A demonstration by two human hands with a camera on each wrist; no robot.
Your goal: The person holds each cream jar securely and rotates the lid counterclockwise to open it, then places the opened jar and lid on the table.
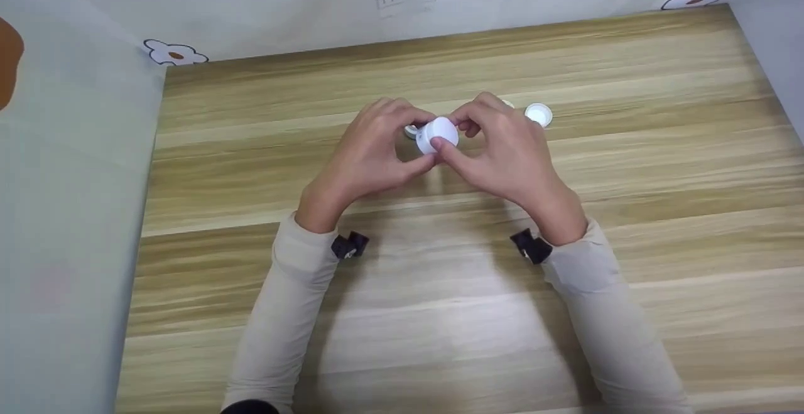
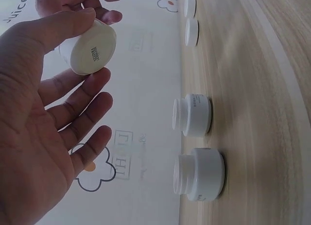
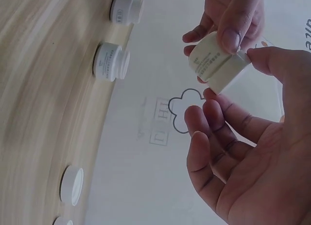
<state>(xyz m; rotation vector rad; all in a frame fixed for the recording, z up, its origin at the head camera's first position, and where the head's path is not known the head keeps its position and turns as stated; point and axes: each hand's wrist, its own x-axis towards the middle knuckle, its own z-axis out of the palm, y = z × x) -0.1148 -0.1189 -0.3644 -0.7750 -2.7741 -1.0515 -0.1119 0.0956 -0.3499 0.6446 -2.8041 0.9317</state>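
Above the table, both hands meet at a small white jar (image 1: 426, 140) fitted with a white lid (image 1: 446, 130). My left hand (image 1: 374, 147) holds the jar's body between thumb and fingers. With thumb and fingertips my right hand (image 1: 512, 150) pinches the lid. The left wrist view shows the jar's flat base (image 2: 92, 50) with small print on it. Faint lettering runs along the jar's side (image 3: 206, 57) in the right wrist view, the lid (image 3: 231, 72) facing the right palm.
Two lidless white jars, one nearer (image 2: 206, 174) and one farther (image 2: 197, 115), stand on the wooden table (image 1: 440, 338). Two loose white lids, one (image 1: 538, 115) beyond the right hand and another (image 2: 190, 5), lie apart from them. A flower-printed sheet (image 1: 282, 5) borders the table.
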